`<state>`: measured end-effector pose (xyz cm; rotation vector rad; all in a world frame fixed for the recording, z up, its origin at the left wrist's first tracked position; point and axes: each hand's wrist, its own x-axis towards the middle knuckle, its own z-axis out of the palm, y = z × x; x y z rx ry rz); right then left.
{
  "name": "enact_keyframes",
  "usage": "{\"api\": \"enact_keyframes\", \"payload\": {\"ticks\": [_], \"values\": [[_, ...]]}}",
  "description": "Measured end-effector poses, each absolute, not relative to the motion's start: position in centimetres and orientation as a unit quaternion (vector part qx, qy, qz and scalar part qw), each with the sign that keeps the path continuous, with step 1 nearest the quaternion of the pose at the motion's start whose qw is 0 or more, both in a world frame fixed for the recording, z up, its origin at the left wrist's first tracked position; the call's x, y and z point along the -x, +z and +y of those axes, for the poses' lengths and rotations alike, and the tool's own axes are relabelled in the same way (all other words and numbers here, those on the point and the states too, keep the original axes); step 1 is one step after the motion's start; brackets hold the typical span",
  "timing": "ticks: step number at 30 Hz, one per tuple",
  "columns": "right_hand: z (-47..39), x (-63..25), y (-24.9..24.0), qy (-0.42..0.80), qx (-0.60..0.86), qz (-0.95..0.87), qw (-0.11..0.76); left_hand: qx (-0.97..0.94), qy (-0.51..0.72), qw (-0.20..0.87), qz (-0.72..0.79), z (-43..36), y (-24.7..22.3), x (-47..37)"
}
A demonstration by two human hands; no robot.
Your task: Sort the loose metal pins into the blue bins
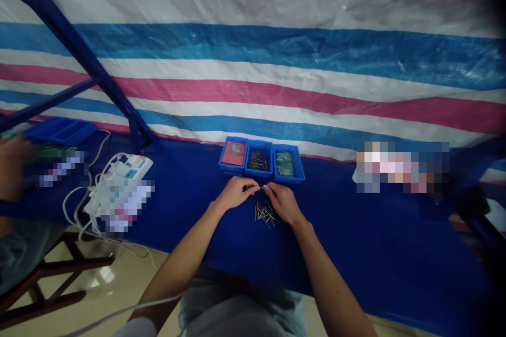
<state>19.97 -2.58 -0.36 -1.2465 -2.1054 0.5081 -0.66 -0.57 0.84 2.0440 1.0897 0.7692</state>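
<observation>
My left hand (237,193) and my right hand (283,202) meet just in front of the blue bins, above the blue table. The fingertips of both are pinched on a small thin piece (261,187) that spans the gap between them. Most of it is covered by the fingers, so its kind is unclear. Below my hands lies a loose pile of thin, yellowish, screw-like pieces (264,214). The middle blue bin (259,172) holds many dark, screw-like pieces. A reddish flat item lies in the left bin (231,169), and greenish packets fill the right bin (290,177).
A white power strip (136,167) with tangled cables lies on the table (340,253) to the left. Farther left are a person's blurred hand (13,160) and a blue divided tray (63,130). A blue frame post (106,84) stands before the striped sheet (276,79).
</observation>
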Motion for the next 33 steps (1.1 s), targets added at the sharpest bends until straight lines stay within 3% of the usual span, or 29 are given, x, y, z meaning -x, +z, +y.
{"api": "enact_keyframes", "payload": {"ticks": [17, 33], "values": [[-2.57, -20.0, -0.61, 0.218, 0.454, -0.756, 0.418, -0.774, 0.307, 0.355, 0.425, -0.36, 0.82, 0.5], [-2.42, -19.93, -1.09, 0.236, 0.439, -0.763, 0.411, -0.801, 0.266, 0.326, 0.425, -0.28, 0.64, 0.46]]}}
